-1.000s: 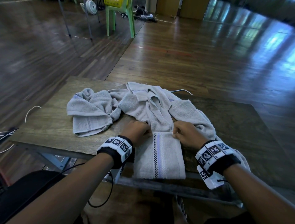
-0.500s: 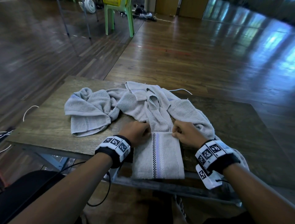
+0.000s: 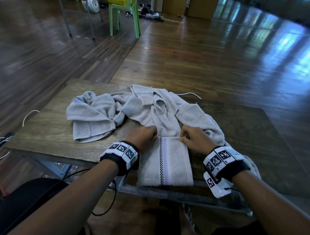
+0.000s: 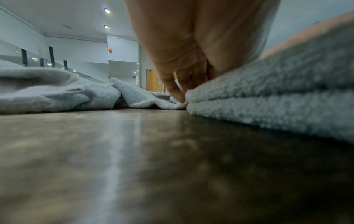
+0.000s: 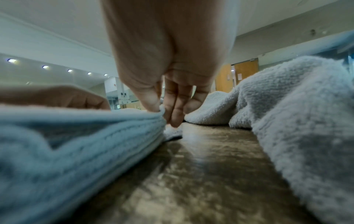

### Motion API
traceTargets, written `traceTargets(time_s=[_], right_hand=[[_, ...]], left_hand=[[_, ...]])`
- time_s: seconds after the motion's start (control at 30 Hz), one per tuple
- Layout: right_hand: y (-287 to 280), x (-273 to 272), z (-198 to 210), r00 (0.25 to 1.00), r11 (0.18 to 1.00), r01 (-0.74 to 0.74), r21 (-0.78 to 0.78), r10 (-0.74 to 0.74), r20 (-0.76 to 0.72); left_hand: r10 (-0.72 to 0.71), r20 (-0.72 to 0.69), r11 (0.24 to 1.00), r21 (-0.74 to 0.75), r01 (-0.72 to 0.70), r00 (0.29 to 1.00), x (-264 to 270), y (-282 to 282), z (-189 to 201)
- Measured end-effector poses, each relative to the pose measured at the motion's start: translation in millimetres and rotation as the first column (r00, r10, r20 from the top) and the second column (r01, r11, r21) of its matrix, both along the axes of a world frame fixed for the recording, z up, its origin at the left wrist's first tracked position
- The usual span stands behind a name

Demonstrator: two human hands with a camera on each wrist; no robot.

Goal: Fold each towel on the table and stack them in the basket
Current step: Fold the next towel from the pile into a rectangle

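Observation:
A folded grey towel (image 3: 165,161) with a checked and lilac stripe lies at the near edge of the wooden table (image 3: 47,132), its near end over the edge. My left hand (image 3: 145,136) pinches its far left corner, fingers (image 4: 177,92) at the folded layers (image 4: 268,97). My right hand (image 3: 191,138) pinches its far right corner; thumb and fingers (image 5: 172,112) hold the layered edge (image 5: 95,133). Crumpled grey towels (image 3: 94,115) lie heaped behind the hands. A yellow basket (image 3: 120,1) sits on a green chair, far back.
The green plastic chair (image 3: 124,18) stands on the wooden floor beyond the table. Another crumpled towel (image 3: 198,115) spreads to the right behind my right hand. A white cord (image 3: 27,114) lies at the table's left edge. A fan (image 3: 93,5) stands far back.
Both hands stay at the far corners of the folded towel. The head view has shifted slightly; the towels have not visibly moved.

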State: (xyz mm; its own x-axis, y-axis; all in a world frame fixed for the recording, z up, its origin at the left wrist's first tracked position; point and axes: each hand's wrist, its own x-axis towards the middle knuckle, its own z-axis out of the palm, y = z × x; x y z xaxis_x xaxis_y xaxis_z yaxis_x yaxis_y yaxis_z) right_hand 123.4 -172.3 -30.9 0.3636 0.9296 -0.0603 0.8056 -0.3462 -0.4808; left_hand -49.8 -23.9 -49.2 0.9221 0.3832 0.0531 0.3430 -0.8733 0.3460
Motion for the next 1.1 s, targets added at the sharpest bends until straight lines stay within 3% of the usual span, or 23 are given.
traceTargets(time_s=[0.07, 0.13, 0.2, 0.3, 0.47, 0.63, 0.83, 1.1], right_hand=[[1, -3, -2, 0.998, 1.0, 0.0, 0.008, -0.001, 0.058], [0, -9, -5, 0.975, 0.998, -0.035, 0.047, 0.024, 0.223], [-2, -17, -8, 0.907, 0.993, -0.101, 0.069, 0.063, 0.417], [-10, -32, -9, 0.816, 0.996, -0.092, 0.015, 0.066, 0.574], [-26, -54, -7, 0.904, 0.985, 0.028, -0.172, 0.048, 0.425], [-34, -75, -25, 0.964, 0.955, 0.126, -0.268, -0.054, 0.261], [-36, -73, -46, 0.954, 0.956, 0.145, -0.256, -0.067, 0.292], [-37, -65, -38, 0.959, 0.949, 0.186, -0.255, -0.118, 0.259]], left_hand=[[0.03, -0.032, 0.999, 0.031, -0.029, 0.999, 2, -1, 0], [0.084, -0.066, 0.994, 0.08, -0.079, 0.994, 2, -2, 0], [0.126, -0.064, 0.983, 0.146, -0.115, 0.99, 1, -4, 0], [0.096, 0.009, 0.974, 0.207, -0.095, 0.995, -3, -17, 4], [0.061, -0.104, 0.995, 0.085, -0.052, 0.993, -13, -63, -10], [0.111, -0.148, 0.99, 0.103, -0.096, 0.983, -17, -73, -35], [0.168, -0.146, 0.985, 0.073, -0.159, 0.975, -18, -68, -38], [0.29, -0.186, 0.954, -0.024, -0.299, 0.939, -42, -50, -28]])
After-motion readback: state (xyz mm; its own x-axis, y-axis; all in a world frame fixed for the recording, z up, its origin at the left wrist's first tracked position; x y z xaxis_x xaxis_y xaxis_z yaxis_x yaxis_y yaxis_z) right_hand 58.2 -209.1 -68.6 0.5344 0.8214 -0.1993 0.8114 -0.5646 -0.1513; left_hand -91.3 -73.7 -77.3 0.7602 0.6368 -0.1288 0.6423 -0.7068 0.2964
